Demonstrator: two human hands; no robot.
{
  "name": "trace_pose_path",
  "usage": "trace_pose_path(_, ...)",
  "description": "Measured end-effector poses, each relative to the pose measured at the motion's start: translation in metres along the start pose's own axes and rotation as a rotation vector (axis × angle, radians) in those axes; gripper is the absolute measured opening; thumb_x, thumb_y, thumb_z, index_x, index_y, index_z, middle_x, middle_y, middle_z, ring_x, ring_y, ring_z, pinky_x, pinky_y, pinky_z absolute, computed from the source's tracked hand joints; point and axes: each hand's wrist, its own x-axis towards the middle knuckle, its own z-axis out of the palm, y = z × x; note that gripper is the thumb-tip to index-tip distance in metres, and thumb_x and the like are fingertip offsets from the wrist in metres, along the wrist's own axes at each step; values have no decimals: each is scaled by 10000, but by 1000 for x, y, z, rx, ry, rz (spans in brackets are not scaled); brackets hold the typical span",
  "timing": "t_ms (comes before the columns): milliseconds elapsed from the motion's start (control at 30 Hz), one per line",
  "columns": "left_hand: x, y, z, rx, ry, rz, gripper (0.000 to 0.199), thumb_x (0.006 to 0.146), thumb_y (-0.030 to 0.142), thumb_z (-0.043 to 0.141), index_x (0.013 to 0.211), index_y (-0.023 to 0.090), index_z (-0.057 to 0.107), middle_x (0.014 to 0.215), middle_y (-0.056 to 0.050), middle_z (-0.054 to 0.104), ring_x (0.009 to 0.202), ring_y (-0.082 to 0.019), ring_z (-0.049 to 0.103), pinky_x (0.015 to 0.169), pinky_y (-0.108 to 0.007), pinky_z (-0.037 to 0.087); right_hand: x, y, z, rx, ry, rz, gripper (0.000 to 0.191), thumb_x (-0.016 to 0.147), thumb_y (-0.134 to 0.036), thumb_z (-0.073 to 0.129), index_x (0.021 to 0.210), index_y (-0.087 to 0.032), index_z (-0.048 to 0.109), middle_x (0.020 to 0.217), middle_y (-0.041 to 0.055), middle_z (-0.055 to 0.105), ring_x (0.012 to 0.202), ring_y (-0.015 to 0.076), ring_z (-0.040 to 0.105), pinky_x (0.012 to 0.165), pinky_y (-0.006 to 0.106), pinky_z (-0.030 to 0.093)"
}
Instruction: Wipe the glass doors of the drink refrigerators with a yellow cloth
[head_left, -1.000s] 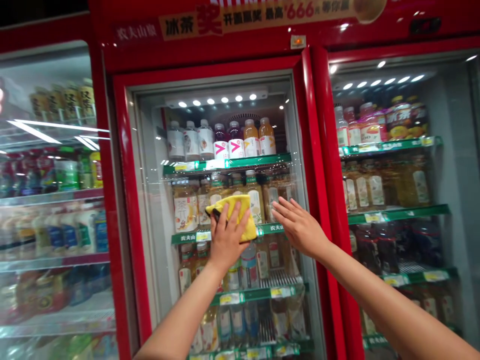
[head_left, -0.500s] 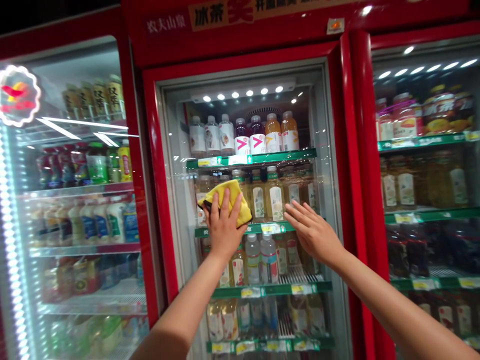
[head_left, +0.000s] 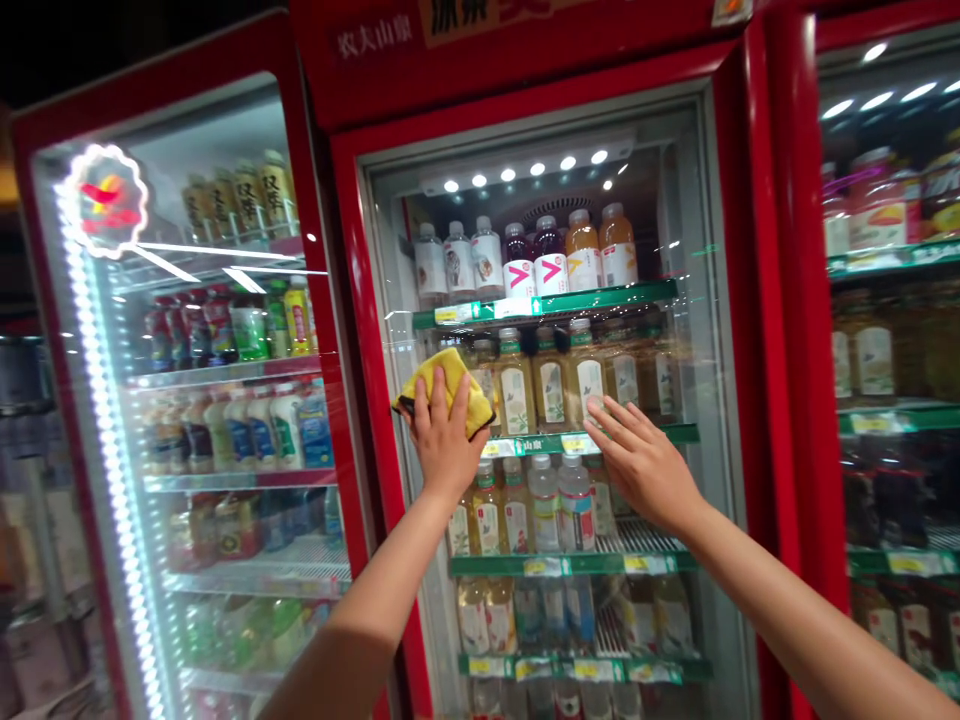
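Note:
My left hand point(head_left: 444, 445) lies with fingers spread over a folded yellow cloth point(head_left: 474, 405), holding it flat on the glass door point(head_left: 540, 185) of the middle fridge. A dark edging shows along the cloth's border. To the right, my right hand point(head_left: 641, 460) is open, its fingers stretched toward the same glass; whether the fingertips touch it I cannot tell. Behind the pane, between the hands, stand pale yellow drink bottles point(head_left: 515, 390) on a shelf with a green edge strip point(head_left: 532, 443).
A red frame point(head_left: 367, 300) surrounds the middle door. On the left stands another lit drinks fridge point(head_left: 232, 480) with a round glowing sign point(head_left: 105, 200). A third fridge point(head_left: 885, 420) is on the right. Several shelves hold bottles, including white-labelled ones point(head_left: 551, 265) up top.
My left hand and the cloth have slid left across the glass, closer to the door frame. My right hand has shifted slightly left along the door. The view has turned left.

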Motion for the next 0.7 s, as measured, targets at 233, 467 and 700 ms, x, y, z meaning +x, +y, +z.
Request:
trace_pose_path(233,-9,9,-2,37,-202,322,997,732,540,843,1584,392,347,1704,-46,263,1578,-380,192,1276,-667,84,15,-18,5,-13,75,-48,433,931,-88,510,1309,-223,673,1228,87,749,1150,250,670,1088,495,518)
trace_pose_path(467,15,-13,-9,62,-49,75,967,802,477,796,1615,327,294,1722,-76,193,1594,-368,114,1274,-646,142,28,-39,8,-63,77,-65,423,926,-102,532,1290,-258,681,1206,87,727,1112,245,641,1052,475,515)
trace_pose_path(700,-40,-18,-3,86,-203,218,1047,725,513,861,1604,344,317,1703,-100,247,1581,-399,150,1256,-697,125,24,-44,5,-121,42,-108,378,910,-90,556,1240,-210,698,1257,111,711,1150,264,614,1012,453,506)
